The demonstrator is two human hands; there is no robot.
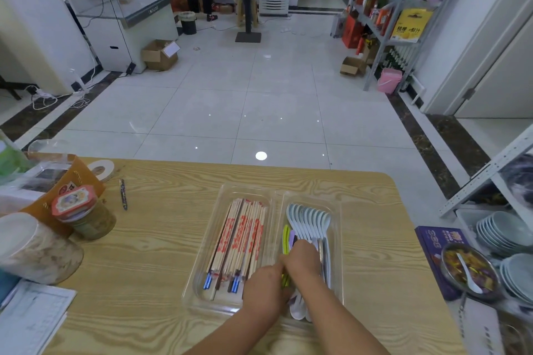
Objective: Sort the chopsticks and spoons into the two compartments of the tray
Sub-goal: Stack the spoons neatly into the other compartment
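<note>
A clear plastic tray [277, 193] with two compartments lies on the wooden table. Its left compartment holds several chopsticks [242, 239], most in paper sleeves with red print. A fanned row of pale blue spoons [310, 220] fills the right compartment, with yellow-green and lilac utensils [287, 235] along its left side. Both hands are in the tray's near end. My left hand [264, 287] sits by the divider, fingers curled at the yellow-green piece. My right hand [302, 262] covers the spoon handles; its fingers are hidden under it.
On the table's left stand a jar with a red lid [83, 215], a pale cup [37, 249], a brown bag, a tape roll and a pen [123, 194]. Papers lie at the near left corner. A purple box [438, 251], a steel bowl and stacked plates [501, 232] sit right.
</note>
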